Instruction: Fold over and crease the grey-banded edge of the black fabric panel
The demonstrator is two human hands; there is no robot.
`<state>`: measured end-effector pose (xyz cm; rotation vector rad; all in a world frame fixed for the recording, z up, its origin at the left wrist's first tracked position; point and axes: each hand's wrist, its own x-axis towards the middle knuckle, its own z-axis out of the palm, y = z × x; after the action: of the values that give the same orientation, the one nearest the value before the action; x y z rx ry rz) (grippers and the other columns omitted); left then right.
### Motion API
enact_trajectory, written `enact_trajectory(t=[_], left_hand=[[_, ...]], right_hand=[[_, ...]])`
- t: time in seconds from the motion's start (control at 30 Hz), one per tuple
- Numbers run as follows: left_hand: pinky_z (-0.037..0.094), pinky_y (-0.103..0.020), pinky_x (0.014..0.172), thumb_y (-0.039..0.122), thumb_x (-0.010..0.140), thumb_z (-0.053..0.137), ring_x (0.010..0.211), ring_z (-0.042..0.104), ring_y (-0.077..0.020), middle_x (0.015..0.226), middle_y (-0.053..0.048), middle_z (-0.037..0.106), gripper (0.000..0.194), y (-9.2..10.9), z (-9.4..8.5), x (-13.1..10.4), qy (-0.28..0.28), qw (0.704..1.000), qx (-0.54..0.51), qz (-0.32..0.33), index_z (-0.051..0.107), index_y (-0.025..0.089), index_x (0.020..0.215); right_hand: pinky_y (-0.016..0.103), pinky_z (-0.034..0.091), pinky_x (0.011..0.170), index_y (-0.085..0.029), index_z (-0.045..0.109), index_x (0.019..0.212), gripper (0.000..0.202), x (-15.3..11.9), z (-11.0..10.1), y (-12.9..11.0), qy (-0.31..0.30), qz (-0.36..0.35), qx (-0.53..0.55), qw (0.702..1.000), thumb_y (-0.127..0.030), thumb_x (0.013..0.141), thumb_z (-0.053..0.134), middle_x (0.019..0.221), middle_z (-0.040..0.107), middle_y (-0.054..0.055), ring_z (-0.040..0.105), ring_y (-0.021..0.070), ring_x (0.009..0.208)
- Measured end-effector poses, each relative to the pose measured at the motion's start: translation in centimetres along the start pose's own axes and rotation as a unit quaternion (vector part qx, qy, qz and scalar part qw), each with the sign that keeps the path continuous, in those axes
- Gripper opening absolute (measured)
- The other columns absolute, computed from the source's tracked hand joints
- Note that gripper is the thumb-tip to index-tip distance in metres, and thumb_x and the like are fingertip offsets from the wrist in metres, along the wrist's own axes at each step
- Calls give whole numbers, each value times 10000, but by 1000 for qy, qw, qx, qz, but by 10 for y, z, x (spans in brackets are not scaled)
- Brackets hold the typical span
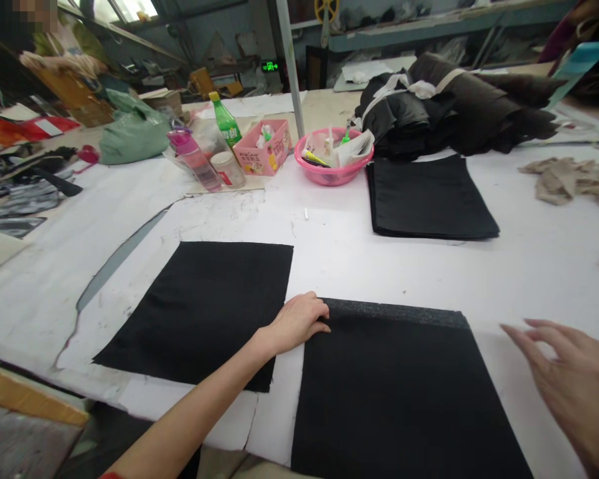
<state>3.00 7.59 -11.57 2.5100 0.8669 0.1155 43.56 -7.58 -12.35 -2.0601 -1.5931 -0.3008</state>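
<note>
A black fabric panel lies flat in front of me on the white-covered table. My left hand pinches its far left corner, fingers curled onto the edge. My right hand hovers open just past the panel's right side, fingers spread, holding nothing. A second black fabric panel lies flat to the left, partly under my left forearm.
A stack of black panels sits further back, with a heap of dark cloth behind it. A pink bowl, pink box, green bottle and pink bottle stand at the back. Beige scraps lie right.
</note>
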Motion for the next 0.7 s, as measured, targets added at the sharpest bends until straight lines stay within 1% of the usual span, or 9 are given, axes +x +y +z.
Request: enact_trajectory(t=[0.03, 0.1, 0.17, 0.23, 0.27, 0.33, 0.47, 0.6, 0.7], left_hand=[[412, -272, 707, 337, 836, 721, 852, 564, -186, 823, -16, 628, 182, -1, 0, 0, -1, 1000, 2, 1, 627, 181, 842], [408, -274, 707, 361, 837, 717, 861, 555, -188, 828, -14, 629, 205, -2, 0, 1, -3, 1000, 8, 2, 617, 182, 846], [401, -275, 698, 376, 832, 718, 857, 546, -188, 831, -11, 627, 221, -3, 1, 1, -3, 1000, 14, 3, 606, 185, 843], [398, -277, 701, 385, 828, 720, 858, 542, -188, 839, -9, 626, 230, -5, 1, 1, -3, 1000, 18, 3, 602, 188, 848], [399, -279, 706, 392, 828, 719, 858, 542, -188, 841, -9, 626, 234, -5, 2, 1, -2, 1000, 19, 3, 603, 190, 854], [404, -282, 714, 416, 831, 709, 859, 539, -189, 842, -9, 623, 250, -7, 2, 1, -3, 1000, 21, 2, 604, 192, 864], [431, -291, 754, 448, 835, 692, 902, 533, -192, 891, -22, 622, 283, -8, 4, -3, 24, 1000, 7, -2, 609, 188, 913], [459, -295, 806, 336, 920, 609, 938, 540, -176, 950, -26, 627, 164, -10, 8, -8, 97, 994, -41, -2, 621, 195, 1004], [472, -296, 806, 242, 967, 528, 923, 553, -167, 932, -29, 633, 124, -13, 12, -11, 132, 990, -52, 3, 633, 187, 1004]], right_hand=[[453, 421, 801, -261, 588, 868, 324, 2, 5, -26, -28, -7, 12, 1000, -560, 940, 485, 1058, 634, 103, 558, 297, 1015], [400, 458, 808, -248, 585, 958, 300, 6, 22, -83, -76, -74, 104, 989, -528, 956, 480, 1002, 640, 62, 587, 246, 940], [388, 449, 892, -242, 574, 1085, 228, 8, 43, -136, -148, -147, 156, 965, -425, 974, 498, 1076, 623, 48, 566, 230, 1020], [380, 430, 930, -237, 551, 1172, 225, 7, 62, -174, -188, -200, 183, 944, -330, 968, 529, 1135, 605, 49, 543, 222, 1062], [377, 428, 921, -230, 546, 1188, 240, 6, 70, -187, -197, -218, 190, 937, -299, 958, 547, 1138, 603, 53, 538, 222, 1060], [374, 424, 880, -221, 556, 1182, 242, 3, 81, -202, -204, -242, 194, 929, -253, 942, 572, 1098, 615, 52, 538, 223, 1025], [368, 405, 826, -215, 596, 1134, 194, -2, 91, -208, -202, -251, 194, 927, -212, 944, 560, 992, 635, 45, 539, 216, 948], [362, 399, 817, -208, 619, 1115, 177, -3, 93, -208, -192, -240, 205, 929, -236, 966, 527, 956, 641, 50, 536, 206, 916], [359, 402, 818, -217, 645, 1089, 182, -3, 94, -208, -180, -230, 217, 931, -253, 982, 502, 947, 641, 52, 534, 200, 906]])
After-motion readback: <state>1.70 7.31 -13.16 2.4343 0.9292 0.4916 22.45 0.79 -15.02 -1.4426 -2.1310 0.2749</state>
